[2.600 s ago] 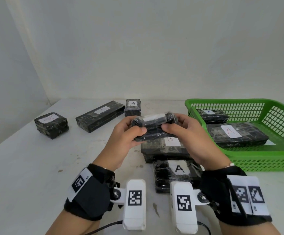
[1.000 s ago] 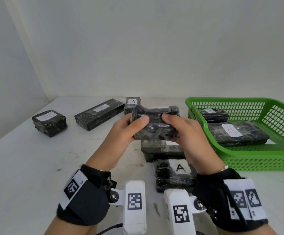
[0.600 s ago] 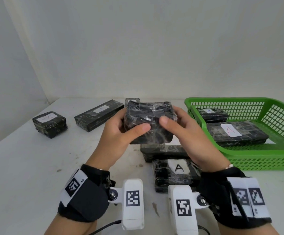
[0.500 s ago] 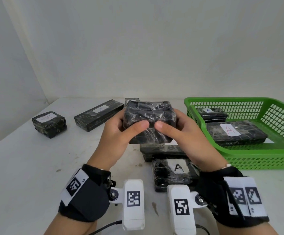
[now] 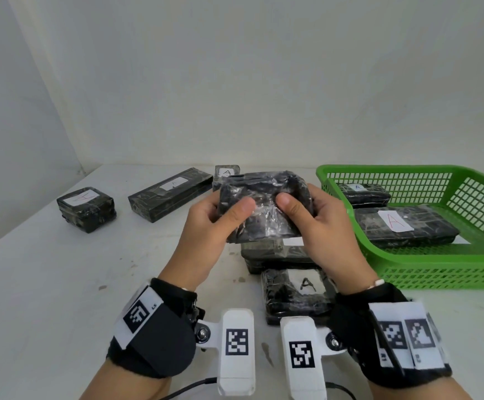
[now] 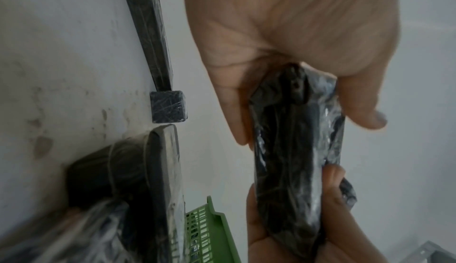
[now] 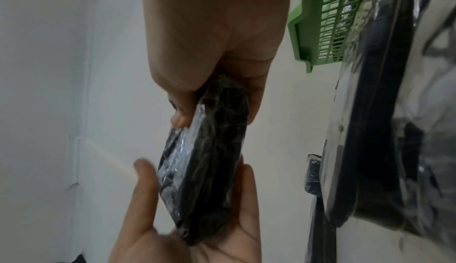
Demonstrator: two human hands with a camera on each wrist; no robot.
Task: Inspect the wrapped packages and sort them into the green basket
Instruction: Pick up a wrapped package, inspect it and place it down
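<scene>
"a" on near package label (image 5: 306,284), basket package label (image 5: 394,221)

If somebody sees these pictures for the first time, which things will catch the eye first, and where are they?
First comes the black wrapped package, held up at the centre above the table by the left hand and the right hand. Next is the green basket at the right, holding two packages with white labels. More labelled packages lie on the white table.

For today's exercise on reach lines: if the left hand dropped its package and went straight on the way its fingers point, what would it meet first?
Probably the right hand, facing it across the held package the left hand grips; past that lies the green basket, though depth is uncertain.
</scene>
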